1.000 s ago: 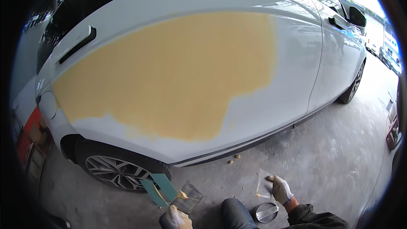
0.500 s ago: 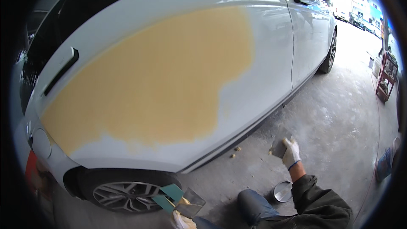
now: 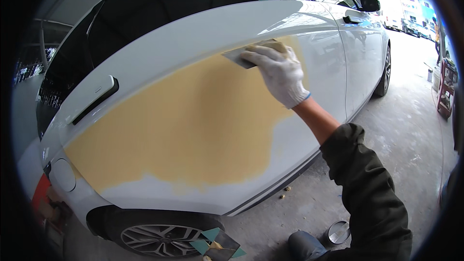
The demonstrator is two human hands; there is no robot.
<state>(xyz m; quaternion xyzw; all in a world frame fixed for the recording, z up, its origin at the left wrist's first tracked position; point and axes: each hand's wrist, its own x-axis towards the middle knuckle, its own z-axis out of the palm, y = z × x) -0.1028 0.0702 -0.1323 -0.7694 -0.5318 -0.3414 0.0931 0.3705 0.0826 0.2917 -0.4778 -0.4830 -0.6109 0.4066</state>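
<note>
My right hand (image 3: 282, 70), in a white knit glove, is closed on a flat grey metal putty spreader (image 3: 240, 58). The spreader lies against the upper edge of a broad patch of yellow body filler (image 3: 179, 121) on the white car's rear door (image 3: 321, 58). Only a sliver of my gloved left hand (image 3: 208, 258) shows at the bottom edge. It holds a dark, flat putty spreader (image 3: 227, 248) along with green flat pieces (image 3: 211, 234); a dab of yellow putty sits on the dark one. Most of its fingers are out of the picture.
Below the patch is the rear wheel (image 3: 162, 239). An open round can (image 3: 339, 232) stands on the concrete floor near my knee (image 3: 307, 245). Small yellow lumps (image 3: 285, 192) lie by the sill. A red cart (image 3: 447, 89) is at the far right, where a hose crosses the floor.
My right hand has risen from low over the floor to the top of the filler patch, bringing its spreader onto the panel. My left hand has dropped mostly out of view.
</note>
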